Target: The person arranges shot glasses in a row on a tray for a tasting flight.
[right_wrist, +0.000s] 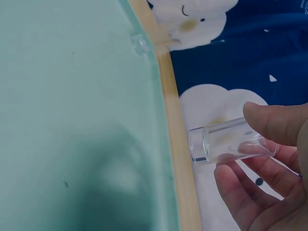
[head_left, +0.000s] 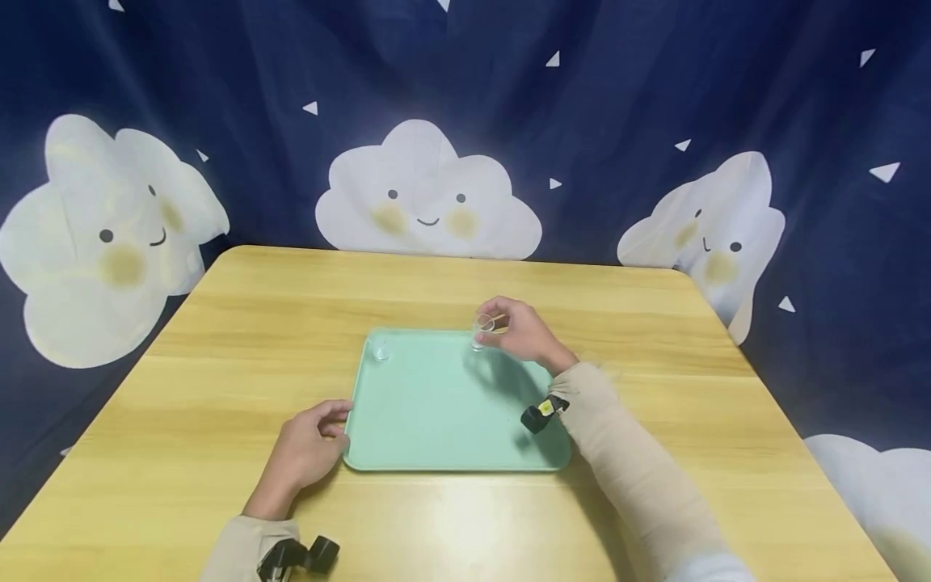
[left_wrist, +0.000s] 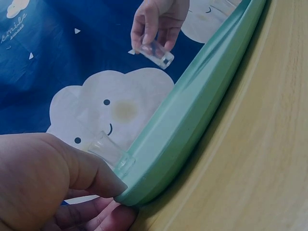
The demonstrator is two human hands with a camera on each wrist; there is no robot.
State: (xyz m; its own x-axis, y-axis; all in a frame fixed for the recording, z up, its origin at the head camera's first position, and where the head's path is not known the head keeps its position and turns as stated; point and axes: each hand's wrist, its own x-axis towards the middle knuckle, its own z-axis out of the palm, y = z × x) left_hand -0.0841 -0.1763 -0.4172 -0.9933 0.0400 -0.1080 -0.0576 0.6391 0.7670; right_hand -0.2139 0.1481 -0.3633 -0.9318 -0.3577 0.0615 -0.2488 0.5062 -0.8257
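Note:
My right hand (head_left: 520, 330) holds a small clear shot glass (right_wrist: 233, 142) between thumb and fingers, tilted, over the far edge of a mint-green tray (head_left: 436, 412). The glass's thick base points away from the palm in the right wrist view. A second clear shot glass (head_left: 381, 349) stands upright in the tray's far left corner. At the tray's left edge, my left hand (head_left: 309, 449) grips the rim, its thumb and curled fingers meeting there in the left wrist view. Part of the tray's right side is hidden under the right forearm.
The tray lies on a light wooden table (head_left: 182, 420). Behind the table hangs a dark blue curtain (head_left: 254, 65) printed with white clouds. Another clear, glass-like shape (left_wrist: 224, 6) shows near the tray's far end in the left wrist view.

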